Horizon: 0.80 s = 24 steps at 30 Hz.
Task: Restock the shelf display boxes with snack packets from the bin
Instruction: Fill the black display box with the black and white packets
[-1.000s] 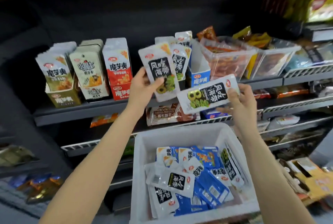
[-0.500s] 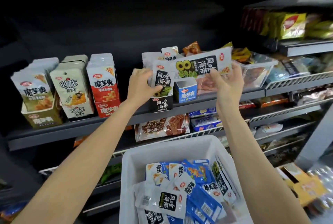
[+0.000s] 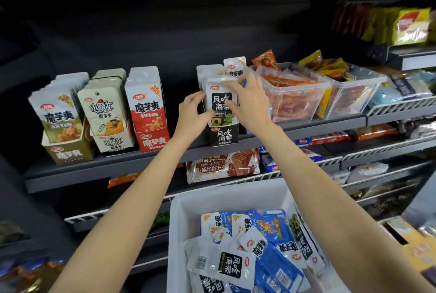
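Standing upright in the black cardboard display box at the centre of the frame, the white-and-black seaweed snack packet is held from both sides. The left hand curls its grip around the packet's left edge; the right hand pinches its top right corner. The box sits on the dark grey shelf. Lower centre, the white plastic bin holds more blue and white packets.

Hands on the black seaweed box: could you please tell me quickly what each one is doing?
Left hand: grips the left edge of the front seaweed packet.
Right hand: fingers pinch the same packet's top and right edge.
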Each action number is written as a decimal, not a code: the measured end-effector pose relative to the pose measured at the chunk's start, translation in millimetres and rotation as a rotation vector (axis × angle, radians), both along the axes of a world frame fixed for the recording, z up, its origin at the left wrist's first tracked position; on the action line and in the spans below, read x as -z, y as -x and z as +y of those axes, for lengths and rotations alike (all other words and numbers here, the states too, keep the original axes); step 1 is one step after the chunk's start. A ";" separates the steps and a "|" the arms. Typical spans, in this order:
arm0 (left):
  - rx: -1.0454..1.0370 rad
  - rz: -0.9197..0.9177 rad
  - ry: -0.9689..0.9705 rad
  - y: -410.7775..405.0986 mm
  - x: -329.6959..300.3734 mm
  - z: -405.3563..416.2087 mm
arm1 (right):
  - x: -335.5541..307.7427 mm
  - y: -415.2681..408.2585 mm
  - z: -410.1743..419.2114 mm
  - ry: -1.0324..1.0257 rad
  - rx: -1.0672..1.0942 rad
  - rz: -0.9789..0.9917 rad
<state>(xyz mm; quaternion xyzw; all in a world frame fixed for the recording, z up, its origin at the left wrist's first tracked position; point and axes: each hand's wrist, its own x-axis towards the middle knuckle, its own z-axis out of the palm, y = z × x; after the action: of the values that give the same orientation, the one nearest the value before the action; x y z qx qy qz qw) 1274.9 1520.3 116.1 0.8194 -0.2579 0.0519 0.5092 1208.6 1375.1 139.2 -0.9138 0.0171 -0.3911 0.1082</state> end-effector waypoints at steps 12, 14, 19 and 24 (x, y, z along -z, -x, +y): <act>0.235 -0.080 -0.009 119.0 71.2 57.7 | 111.0 111.5 8.4 -0.352 -0.147 0.085; 0.349 -0.029 -0.271 131.0 94.6 65.0 | 137.9 131.6 13.8 -0.382 -0.196 0.273; 0.471 -0.148 -0.746 150.9 145.1 88.4 | 191.2 161.9 32.9 -0.338 -0.298 0.726; 0.621 -0.359 -0.927 157.8 170.2 112.9 | 211.9 170.3 59.6 -0.068 -0.346 1.048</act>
<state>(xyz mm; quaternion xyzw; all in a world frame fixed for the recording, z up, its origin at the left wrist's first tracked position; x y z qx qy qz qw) 1117.1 1633.2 -54.0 0.8212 -0.5638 -0.0799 0.0375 1038.3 1434.7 -72.7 -0.9716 -0.0694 0.1405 0.1773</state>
